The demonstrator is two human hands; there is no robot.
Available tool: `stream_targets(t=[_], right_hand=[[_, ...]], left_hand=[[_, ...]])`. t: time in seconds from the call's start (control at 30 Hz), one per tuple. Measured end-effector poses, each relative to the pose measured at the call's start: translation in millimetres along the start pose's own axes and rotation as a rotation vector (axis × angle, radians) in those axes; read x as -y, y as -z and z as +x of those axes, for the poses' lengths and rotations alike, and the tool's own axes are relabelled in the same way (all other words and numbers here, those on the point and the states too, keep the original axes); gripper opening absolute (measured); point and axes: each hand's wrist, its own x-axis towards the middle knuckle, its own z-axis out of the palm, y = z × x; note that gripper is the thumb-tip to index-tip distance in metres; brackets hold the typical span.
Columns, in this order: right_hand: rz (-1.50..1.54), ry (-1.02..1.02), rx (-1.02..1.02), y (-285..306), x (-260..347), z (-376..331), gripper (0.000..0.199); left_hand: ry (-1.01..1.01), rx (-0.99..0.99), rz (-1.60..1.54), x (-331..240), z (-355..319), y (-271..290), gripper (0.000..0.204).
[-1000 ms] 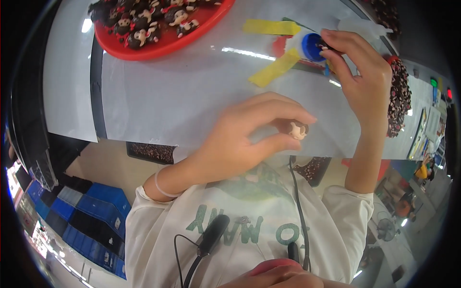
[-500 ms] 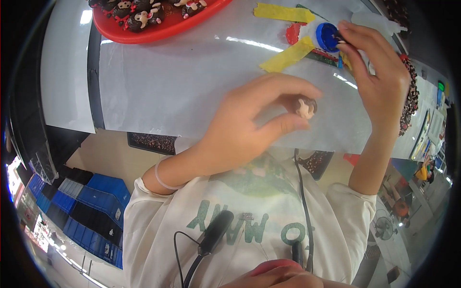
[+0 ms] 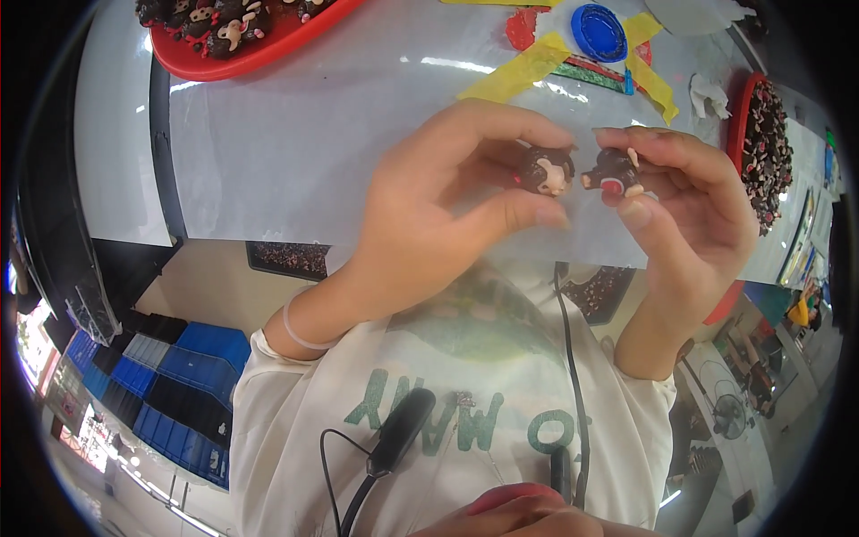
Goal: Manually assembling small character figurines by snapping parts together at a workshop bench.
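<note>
My left hand (image 3: 429, 192) pinches a small dark brown figurine head (image 3: 549, 170) with a cream face between thumb and fingers. Facing it, a little to the right, is a dark brown figurine body (image 3: 614, 166) with cream limbs and a red patch, gripped by the thumb and fingertips of my right hand (image 3: 702, 192). A narrow gap separates the two pieces. Both are held above the white-covered table (image 3: 295, 161). Beyond my hands, a shallow blue cap (image 3: 598, 34) lies among strips of yellow tape (image 3: 519, 72); what is inside it I cannot make out.
A red tray (image 3: 242, 67) at the far left holds several dark figurines (image 3: 228, 31). Another red tray (image 3: 739, 125), at the right, is heaped with small dark, cream and red pieces (image 3: 766, 152). Crumpled white tissue (image 3: 709, 96) lies near the tape. Blue crates (image 3: 183, 398) stand lower left.
My right hand has come from the blue cap toward me and leftward, bringing the figurine body up to the head. My left hand has shifted slightly left and still holds the head.
</note>
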Motion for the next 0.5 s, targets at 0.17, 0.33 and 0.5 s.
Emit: stream_targets(t=[0.17,0.33,0.5], right_hand=[[-0.356,0.364,0.09,-1.8,-8.4,3.0,0.023],[-0.469,0.343,0.033,-13.6,-6.2,0.4,0.022],[-0.449,0.419,-0.012,-18.6,-11.6,-1.1,0.02]], left_hand=[[-0.079,0.028,0.139,0.4,1.8,2.8,0.042],[-0.162,0.001,0.101,3.5,2.7,6.4,0.038],[-0.062,-0.045,-0.025,-3.6,0.0,0.8,0.037]])
